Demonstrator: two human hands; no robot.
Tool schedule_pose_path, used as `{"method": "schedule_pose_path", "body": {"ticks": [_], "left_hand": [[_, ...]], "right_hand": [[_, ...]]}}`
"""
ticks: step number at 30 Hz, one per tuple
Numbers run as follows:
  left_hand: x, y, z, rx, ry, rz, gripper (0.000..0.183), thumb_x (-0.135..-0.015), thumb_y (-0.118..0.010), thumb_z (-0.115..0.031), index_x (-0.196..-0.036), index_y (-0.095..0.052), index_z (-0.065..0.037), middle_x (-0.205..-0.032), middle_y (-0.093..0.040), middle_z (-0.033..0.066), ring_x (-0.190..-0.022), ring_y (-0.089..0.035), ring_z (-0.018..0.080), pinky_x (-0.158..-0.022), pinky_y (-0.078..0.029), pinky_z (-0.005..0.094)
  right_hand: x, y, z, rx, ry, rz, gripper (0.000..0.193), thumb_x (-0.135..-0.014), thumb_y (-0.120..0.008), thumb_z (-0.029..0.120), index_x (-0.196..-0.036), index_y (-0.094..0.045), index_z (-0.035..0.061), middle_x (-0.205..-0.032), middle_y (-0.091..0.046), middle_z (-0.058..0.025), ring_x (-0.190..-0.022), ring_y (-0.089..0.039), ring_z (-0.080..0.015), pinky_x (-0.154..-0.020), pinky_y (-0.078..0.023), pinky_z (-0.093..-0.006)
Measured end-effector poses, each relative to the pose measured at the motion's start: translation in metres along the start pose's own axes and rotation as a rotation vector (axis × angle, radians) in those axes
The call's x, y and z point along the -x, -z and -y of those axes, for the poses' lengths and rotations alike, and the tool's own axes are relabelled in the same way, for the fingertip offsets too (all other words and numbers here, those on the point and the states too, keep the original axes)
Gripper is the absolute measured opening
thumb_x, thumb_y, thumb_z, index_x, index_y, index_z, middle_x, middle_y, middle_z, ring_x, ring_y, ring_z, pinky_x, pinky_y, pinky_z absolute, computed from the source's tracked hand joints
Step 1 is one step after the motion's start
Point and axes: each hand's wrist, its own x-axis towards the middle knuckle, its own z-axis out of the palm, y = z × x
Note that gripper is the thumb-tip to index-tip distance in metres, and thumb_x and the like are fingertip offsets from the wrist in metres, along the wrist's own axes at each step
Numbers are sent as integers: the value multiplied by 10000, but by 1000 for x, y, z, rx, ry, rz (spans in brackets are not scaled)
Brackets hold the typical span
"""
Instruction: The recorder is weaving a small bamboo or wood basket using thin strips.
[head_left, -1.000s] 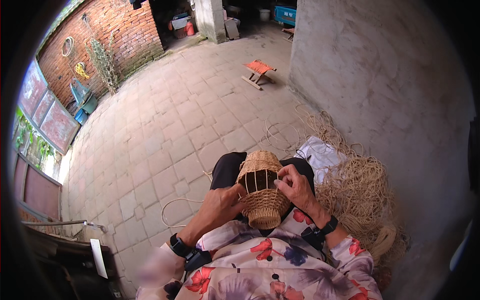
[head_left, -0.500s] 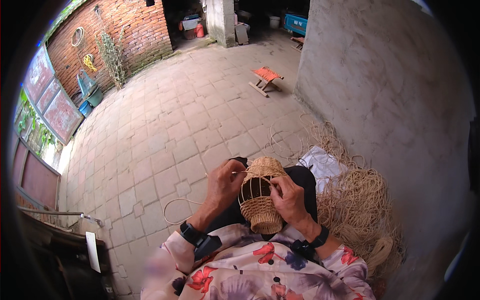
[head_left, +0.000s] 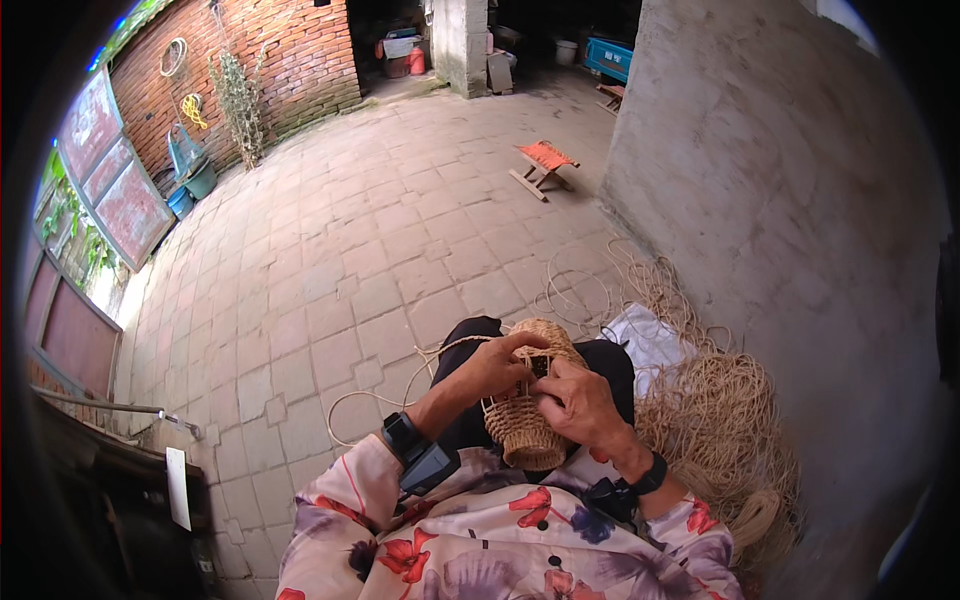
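A small straw-coloured woven basket (head_left: 530,443) rests in my lap between my dark-trousered knees. It has woven bands at both ends and bare upright strands with gaps between them. My left hand (head_left: 497,366) is bent over the left of this gapped middle, fingers closed about the cord. From it a pale cord (head_left: 345,405) trails left and loops down beside my knee. My right hand (head_left: 585,402) grips the basket's right side, its thumb and fingers curled at the gap. The fingertips of both hands are close together and partly hidden.
On my right a tangled heap of cord (head_left: 715,430) lies by a grey wall (head_left: 770,180), with a white sack (head_left: 640,340) partly under it. A folding stool with an orange seat (head_left: 546,156) stands farther off on the paved floor (head_left: 330,260). A metal gate (head_left: 112,175) is at left.
My left hand has moved right and down, in over the basket's gap, close to my right hand. My right hand has shifted slightly down, and the view has turned a little left.
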Motion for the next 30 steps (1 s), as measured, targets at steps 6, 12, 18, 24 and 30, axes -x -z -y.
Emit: {"method": "schedule_pose_path", "body": {"ticks": [6,12,18,24,30], "left_hand": [[20,-8,-1,-171,-119,-176,438,-787,-627,-52,-1216,-543,-71,-647,-575,7,-550,-547,91,-499,-445,269],[35,-12,20,-411,-110,-578,339,-723,-606,-51,-1060,-574,-65,-694,-630,142,-634,-649,283,-597,-498,380],[49,-1,23,-371,-124,-553,160,-767,-610,-144,-784,-662,6,-698,-653,152,-650,-655,257,-624,-513,371],[42,1,17,481,92,-256,180,-843,-621,-169,-827,-654,6,-728,-659,64,-648,-631,126,-593,-502,267],[18,-16,11,-229,-85,-264,146,-847,-611,-166,-842,-647,-25,-795,-653,72,-678,-652,167,-591,-516,304]], "right_hand": [[-7,-9,-9,-204,-255,-135,121,-780,-613,168,-856,-670,94,-737,-650,-132,-714,-649,-338,-642,-508,-417],[-19,-13,-10,93,-319,-102,92,-755,-619,158,-789,-617,73,-695,-643,-143,-688,-655,-341,-623,-512,-440],[7,-15,-28,-169,-405,-247,80,-745,-583,33,-815,-622,24,-563,-569,-87,-495,-565,-149,-487,-434,-299],[21,-26,-34,-218,-436,-267,62,-765,-567,15,-810,-608,3,-536,-535,-45,-493,-490,-68,-476,-400,-263],[24,-28,-32,-252,-394,-293,59,-778,-562,7,-817,-606,2,-543,-528,-33,-500,-472,-49,-469,-385,-244]]}}
